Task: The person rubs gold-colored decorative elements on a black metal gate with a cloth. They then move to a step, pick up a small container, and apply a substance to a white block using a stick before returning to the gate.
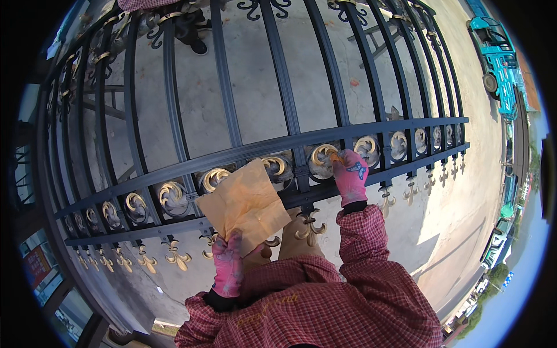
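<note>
A dark metal fence panel [243, 152] lies across in front of me, with gold scrolls in round rings between its two rails. My left hand [227, 265], in a pink glove, grips the lower edge of a creased brown paper sheet [246, 203]. The sheet covers part of the rails and stained patches show on it. My right hand [351, 177], also in a pink glove, has its bent fingers at a gold scroll [322, 155] right of the middle. Something small and orange-brown shows at its fingertips; I cannot make out what it is.
Gold fleur-de-lis finials [311, 226] point toward me along the near rail. Trestle legs [380, 39] show beneath the panel on the concrete floor [255, 75]. Another person's dark shoe [199, 46] is at the far side. A turquoise truck [496, 58] stands far right.
</note>
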A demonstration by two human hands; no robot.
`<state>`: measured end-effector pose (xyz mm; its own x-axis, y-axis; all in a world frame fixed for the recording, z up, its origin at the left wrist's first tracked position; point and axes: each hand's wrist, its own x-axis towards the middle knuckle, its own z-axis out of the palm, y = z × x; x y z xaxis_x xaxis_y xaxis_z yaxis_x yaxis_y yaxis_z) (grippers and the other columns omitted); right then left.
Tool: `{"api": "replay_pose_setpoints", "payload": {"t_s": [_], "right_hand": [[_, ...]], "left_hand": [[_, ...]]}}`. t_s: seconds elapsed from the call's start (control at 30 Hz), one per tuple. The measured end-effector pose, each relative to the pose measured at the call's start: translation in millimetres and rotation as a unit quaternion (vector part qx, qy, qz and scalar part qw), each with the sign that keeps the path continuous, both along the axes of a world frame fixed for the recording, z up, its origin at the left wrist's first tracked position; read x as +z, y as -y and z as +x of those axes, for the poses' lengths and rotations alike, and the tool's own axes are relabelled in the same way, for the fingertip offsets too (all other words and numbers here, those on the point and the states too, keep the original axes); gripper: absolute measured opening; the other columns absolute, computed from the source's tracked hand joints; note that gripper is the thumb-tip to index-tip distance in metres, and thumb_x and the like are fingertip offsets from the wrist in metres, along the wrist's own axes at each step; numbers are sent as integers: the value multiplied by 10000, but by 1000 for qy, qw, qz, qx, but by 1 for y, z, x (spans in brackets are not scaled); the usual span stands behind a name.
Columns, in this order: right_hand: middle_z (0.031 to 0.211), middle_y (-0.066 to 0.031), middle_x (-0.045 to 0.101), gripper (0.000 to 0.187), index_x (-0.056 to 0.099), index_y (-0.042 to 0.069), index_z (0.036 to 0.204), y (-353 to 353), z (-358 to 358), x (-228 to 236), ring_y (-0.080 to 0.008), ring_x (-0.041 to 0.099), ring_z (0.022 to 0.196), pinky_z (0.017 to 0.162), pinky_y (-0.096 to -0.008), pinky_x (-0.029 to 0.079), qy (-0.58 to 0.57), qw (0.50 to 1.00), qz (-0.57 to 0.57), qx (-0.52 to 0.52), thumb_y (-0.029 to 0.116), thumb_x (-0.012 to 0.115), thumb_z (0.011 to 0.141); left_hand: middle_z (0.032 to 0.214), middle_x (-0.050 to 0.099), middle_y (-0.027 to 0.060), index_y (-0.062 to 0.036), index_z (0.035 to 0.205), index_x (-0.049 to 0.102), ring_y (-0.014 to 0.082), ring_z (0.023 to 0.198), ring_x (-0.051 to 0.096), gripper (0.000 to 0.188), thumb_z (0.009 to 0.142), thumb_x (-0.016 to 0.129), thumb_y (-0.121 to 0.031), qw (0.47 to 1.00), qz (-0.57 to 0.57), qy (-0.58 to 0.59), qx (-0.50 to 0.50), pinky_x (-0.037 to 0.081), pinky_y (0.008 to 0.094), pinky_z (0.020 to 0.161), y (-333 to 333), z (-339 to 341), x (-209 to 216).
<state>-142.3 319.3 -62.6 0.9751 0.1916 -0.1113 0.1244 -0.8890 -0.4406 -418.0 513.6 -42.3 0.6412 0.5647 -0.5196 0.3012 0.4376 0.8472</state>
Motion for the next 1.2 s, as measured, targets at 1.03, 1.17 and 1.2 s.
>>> {"api": "replay_pose_setpoints", "payload": {"t_s": [1.03, 1.17, 1.2], "right_hand": [[936, -82, 601, 291, 597, 78, 921, -98, -113, 72, -307, 558, 906, 804, -396, 452, -80, 921, 158, 347, 75, 660, 637], [933, -96, 626, 310, 622, 66, 901, -104, -109, 71, -299, 588, 862, 750, -371, 487, -77, 904, 176, 383, 60, 702, 602], [924, -101, 625, 290, 622, 53, 893, -104, -107, 68, -290, 595, 849, 737, -355, 490, -59, 904, 177, 386, 61, 693, 611]], "left_hand": [[960, 582, 34, 0, 1137, 506, 135, 871, 580, 257, 885, 497, -54, 987, -143, 26, 74, 552, 298, 665, -10, 1, 32], [998, 570, 51, -2, 1104, 505, 139, 876, 572, 232, 882, 506, -69, 995, -83, 14, 50, 562, 319, 691, -11, 3, 44], [1000, 561, 46, -8, 1110, 501, 138, 879, 568, 232, 885, 498, -68, 996, -75, 13, 40, 566, 328, 696, -10, 6, 49]]}}
